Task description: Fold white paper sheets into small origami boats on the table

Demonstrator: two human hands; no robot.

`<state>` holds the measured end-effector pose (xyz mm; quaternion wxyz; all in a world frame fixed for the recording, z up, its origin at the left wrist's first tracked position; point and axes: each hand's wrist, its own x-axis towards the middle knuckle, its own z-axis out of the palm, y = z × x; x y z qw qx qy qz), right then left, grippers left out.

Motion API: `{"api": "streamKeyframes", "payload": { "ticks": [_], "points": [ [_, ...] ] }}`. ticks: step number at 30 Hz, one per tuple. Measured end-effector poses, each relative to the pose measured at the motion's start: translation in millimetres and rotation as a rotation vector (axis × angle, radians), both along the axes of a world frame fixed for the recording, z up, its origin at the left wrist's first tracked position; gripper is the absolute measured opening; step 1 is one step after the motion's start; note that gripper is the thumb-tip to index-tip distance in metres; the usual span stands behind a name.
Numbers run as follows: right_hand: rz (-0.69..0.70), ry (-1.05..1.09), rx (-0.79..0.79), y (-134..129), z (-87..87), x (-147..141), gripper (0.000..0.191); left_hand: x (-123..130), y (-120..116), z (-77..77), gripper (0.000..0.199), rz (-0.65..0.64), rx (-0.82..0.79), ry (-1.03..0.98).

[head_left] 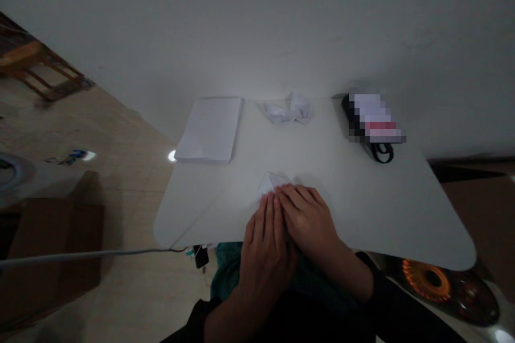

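A small piece of folded white paper (pixel 267 182) lies near the front middle of the white table, its pointed top showing past my fingertips. Across its lower part, my left hand (pixel 266 230) rests with fingers stretched out side by side. My right hand (pixel 308 217) comes in from the right, its fingers laid over the paper and their tips meeting those of the left. Both thumbs and much of the paper are hidden under the hands.
On the table (pixel 386 209), a stack of white paper (pixel 211 128) lies back left. Folded paper pieces (pixel 289 111) stand by the wall. A black case (pixel 356 118) with a strap sits at right, partly pixelated. Below right glows a round orange heater (pixel 426 280). A cable (pixel 100 253) runs left.
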<state>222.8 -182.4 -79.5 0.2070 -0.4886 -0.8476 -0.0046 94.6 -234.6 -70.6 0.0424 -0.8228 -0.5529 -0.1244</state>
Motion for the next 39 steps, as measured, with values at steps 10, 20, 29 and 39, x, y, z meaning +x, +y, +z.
{"api": "streamKeyframes", "payload": {
  "ticks": [10, 20, 29, 39],
  "points": [
    [-0.002, -0.012, 0.004, -1.9, -0.5, 0.3, 0.032, -20.4, -0.9, -3.8, 0.073, -0.010, 0.039, 0.005],
    [0.001, 0.018, -0.028, -3.9, 4.8, 2.2, 0.034, -66.8, 9.0, 15.6, 0.050, 0.033, 0.017, -0.040],
    [0.037, -0.009, 0.203, -39.5, -8.6, 1.4, 0.031, -46.4, 85.9, 73.0, 0.022, 0.097, 0.063, -0.591],
    [0.097, 0.613, -0.072, -14.6, 45.0, 30.6, 0.020, 12.6, 165.8, 124.8, 0.029, -0.412, -0.156, -1.163]
  ]
}}
